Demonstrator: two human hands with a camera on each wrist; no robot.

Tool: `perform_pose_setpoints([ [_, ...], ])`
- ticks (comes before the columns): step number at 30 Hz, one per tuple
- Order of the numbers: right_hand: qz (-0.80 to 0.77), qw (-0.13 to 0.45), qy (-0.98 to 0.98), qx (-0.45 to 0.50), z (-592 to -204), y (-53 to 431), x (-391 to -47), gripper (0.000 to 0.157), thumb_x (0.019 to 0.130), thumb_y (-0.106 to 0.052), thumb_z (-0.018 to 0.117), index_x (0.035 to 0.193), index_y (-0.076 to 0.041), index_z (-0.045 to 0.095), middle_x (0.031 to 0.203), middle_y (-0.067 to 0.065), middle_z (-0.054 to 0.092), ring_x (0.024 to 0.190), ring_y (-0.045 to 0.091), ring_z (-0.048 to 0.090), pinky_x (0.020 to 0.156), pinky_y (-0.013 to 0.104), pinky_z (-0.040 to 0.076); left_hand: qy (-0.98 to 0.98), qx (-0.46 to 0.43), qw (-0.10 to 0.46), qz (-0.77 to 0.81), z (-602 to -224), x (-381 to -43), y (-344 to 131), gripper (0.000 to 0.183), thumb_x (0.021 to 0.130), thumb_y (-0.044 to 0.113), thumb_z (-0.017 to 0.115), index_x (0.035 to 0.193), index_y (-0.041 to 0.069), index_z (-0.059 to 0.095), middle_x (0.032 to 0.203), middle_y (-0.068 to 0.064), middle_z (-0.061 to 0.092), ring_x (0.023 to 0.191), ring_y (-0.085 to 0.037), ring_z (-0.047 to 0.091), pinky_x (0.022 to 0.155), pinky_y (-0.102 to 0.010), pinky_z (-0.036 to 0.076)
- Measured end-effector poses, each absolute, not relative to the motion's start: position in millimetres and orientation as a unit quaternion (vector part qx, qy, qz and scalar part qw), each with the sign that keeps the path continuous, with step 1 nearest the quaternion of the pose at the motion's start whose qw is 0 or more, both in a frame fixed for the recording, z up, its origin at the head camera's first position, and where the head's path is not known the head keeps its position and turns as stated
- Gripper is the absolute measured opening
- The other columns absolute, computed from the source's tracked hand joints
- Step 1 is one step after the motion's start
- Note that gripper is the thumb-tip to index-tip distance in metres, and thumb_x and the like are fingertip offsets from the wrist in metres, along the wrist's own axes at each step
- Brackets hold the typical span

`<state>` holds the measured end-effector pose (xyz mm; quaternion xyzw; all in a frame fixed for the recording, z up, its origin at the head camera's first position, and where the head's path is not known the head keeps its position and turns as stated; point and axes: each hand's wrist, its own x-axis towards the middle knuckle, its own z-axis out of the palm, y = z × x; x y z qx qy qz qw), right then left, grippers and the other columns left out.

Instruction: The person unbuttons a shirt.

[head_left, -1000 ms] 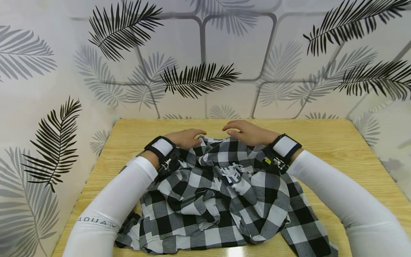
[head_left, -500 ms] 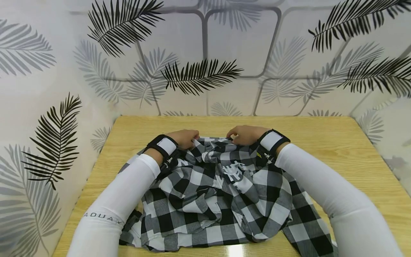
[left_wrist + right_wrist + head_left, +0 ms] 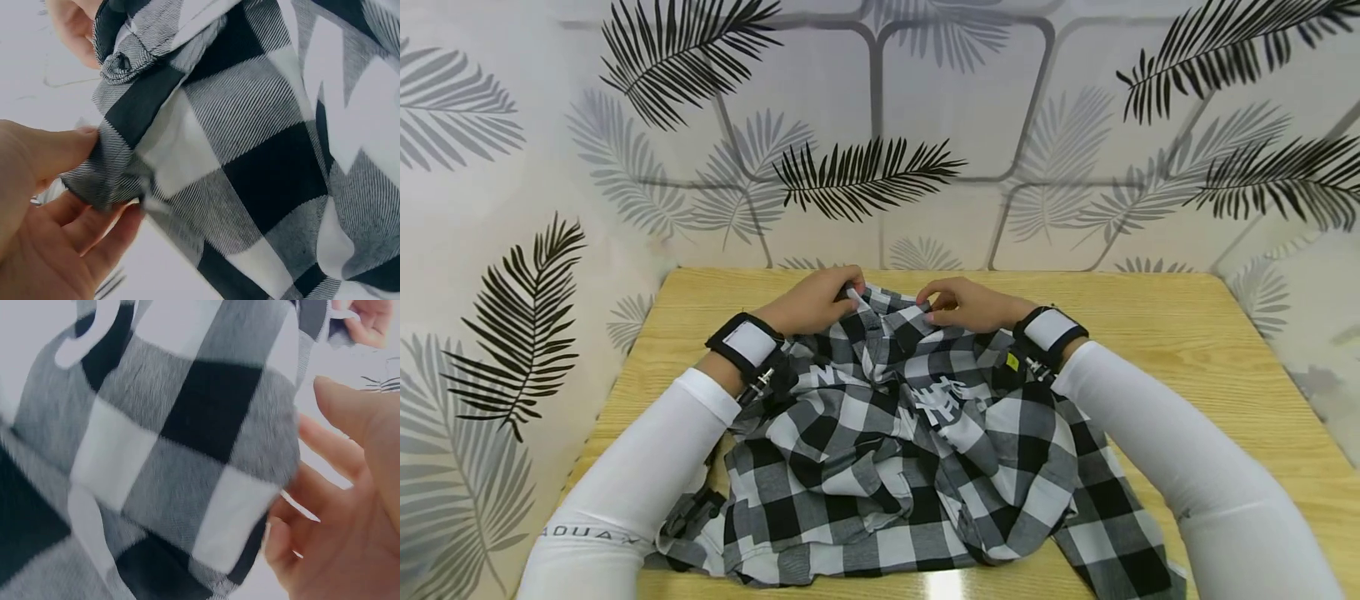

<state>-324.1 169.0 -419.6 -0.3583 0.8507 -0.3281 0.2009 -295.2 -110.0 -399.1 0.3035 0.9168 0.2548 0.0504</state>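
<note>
A black, grey and white checked shirt with white lettering lies rumpled on the wooden table. Its collar is at the far side, between the two hands. My left hand pinches the collar's left part; in the left wrist view the thumb lies on one side of the cloth, fingertips on the other. By the collar's right part is my right hand, thumb and forefinger spread apart at its edge. In the right wrist view the right thumb stands off the cloth, with fingertips partly hidden behind it.
The wooden table reaches back to a wall with a leaf pattern. One shirt sleeve trails toward the near right. A dark strap-like item lies by the shirt's lower left.
Both hands came down to the collar. The left hand then drew it up and away, and the collar now stands more open. The right thumb and forefinger have spread apart since half a second ago.
</note>
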Motion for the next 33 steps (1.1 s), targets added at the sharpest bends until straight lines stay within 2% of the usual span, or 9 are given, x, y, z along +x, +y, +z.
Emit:
perform_pose_setpoints([
  [4,-0.388,0.136,0.845,-0.343,-416.9,168.3,-316.3,0.037,0.09,-0.013,0.061,0.124,-0.003,0.051,0.088,0.011,0.064,0.079,0.022,0.06,0.073,0.035,0.047,0.907,0.318,0.021,0.274,-386.3,-281.3,-113.6,0.011,0.095,0.013,0.054,0.103,0.011,0.048,0.097,-0.005,0.053,0.078,-0.019,0.049,0.071,-0.035,0.04],
  [6,-0.406,0.106,0.842,-0.337,-413.3,169.9,-310.7,0.045,0.089,-0.012,0.062,0.131,0.0,0.048,0.083,0.01,0.061,0.074,0.022,0.057,0.07,0.033,0.046,0.905,0.32,0.02,0.278,-380.4,-273.0,-115.6,0.025,0.093,0.01,0.056,0.116,0.012,0.047,0.106,-0.007,0.054,0.082,-0.019,0.051,0.071,-0.036,0.041],
  [10,-0.41,0.065,0.843,-0.341,-407.9,174.8,-301.0,0.023,0.09,-0.009,0.061,0.106,0.006,0.057,0.076,0.012,0.052,0.069,0.023,0.05,0.065,0.033,0.041,0.913,0.311,0.039,0.262,-376.9,-260.0,-121.3,0.064,0.09,0.006,0.059,0.146,0.015,0.03,0.122,-0.012,0.054,0.094,-0.021,0.056,0.074,-0.037,0.045],
  [13,-0.39,0.047,0.851,-0.348,-409.4,176.5,-295.1,0.016,0.094,-0.01,0.054,0.089,0.005,0.052,0.085,0.017,0.05,0.081,0.028,0.051,0.072,0.039,0.04,0.922,0.297,0.049,0.243,-382.0,-256.0,-125.7,0.042,0.091,0.011,0.059,0.132,0.008,0.048,0.107,-0.012,0.057,0.086,-0.022,0.055,0.071,-0.037,0.044],
  [15,-0.382,0.044,0.856,-0.347,-412.4,175.1,-291.4,0.014,0.098,-0.012,0.048,0.097,0.002,0.051,0.093,0.016,0.05,0.091,0.028,0.05,0.078,0.042,0.039,0.927,0.284,0.048,0.241,-387.2,-255.1,-128.3,0.019,0.094,0.016,0.056,0.109,0.005,0.058,0.092,-0.01,0.055,0.077,-0.021,0.052,0.066,-0.036,0.041],
  [17,-0.371,0.035,0.861,-0.347,-415.3,173.1,-287.6,0.015,0.1,-0.015,0.042,0.103,-0.001,0.046,0.091,0.013,0.046,0.086,0.027,0.048,0.076,0.041,0.037,0.927,0.275,0.046,0.249,-392.3,-255.3,-130.4,0.017,0.097,0.021,0.05,0.103,0.005,0.056,0.078,-0.008,0.048,0.064,-0.02,0.045,0.061,-0.035,0.037],
  [22,-0.395,-0.011,0.851,-0.346,-412.8,167.0,-280.6,0.013,0.102,-0.02,0.035,0.107,-0.008,0.038,0.07,0.006,0.037,0.058,0.019,0.036,0.057,0.032,0.031,0.923,0.254,0.023,0.288,-397.0,-256.1,-133.2,0.036,0.102,0.029,0.037,0.13,0.006,0.041,0.073,-0.006,0.046,0.054,-0.019,0.042,0.054,-0.034,0.036],
  [27,-0.451,0.027,0.82,-0.35,-388.4,167.7,-273.5,0.02,0.097,-0.018,0.049,0.111,-0.004,0.046,0.068,0.008,0.05,0.054,0.019,0.042,0.052,0.028,0.031,0.911,0.262,-0.049,0.314,-381.7,-254.3,-136.1,0.031,0.098,0.034,0.045,0.115,0.008,0.049,0.072,-0.007,0.045,0.056,-0.02,0.041,0.055,-0.034,0.034],
  [33,-0.387,0.048,0.838,-0.382,-369.7,183.7,-278.7,0.019,0.092,-0.019,0.059,0.083,-0.003,0.058,0.065,0.0,0.044,0.052,0.012,0.039,0.054,0.027,0.033,0.9,0.301,-0.06,0.309,-350.8,-247.2,-142.2,0.02,0.095,0.027,0.053,0.099,0.008,0.061,0.073,-0.006,0.049,0.056,-0.018,0.04,0.058,-0.034,0.035],
])
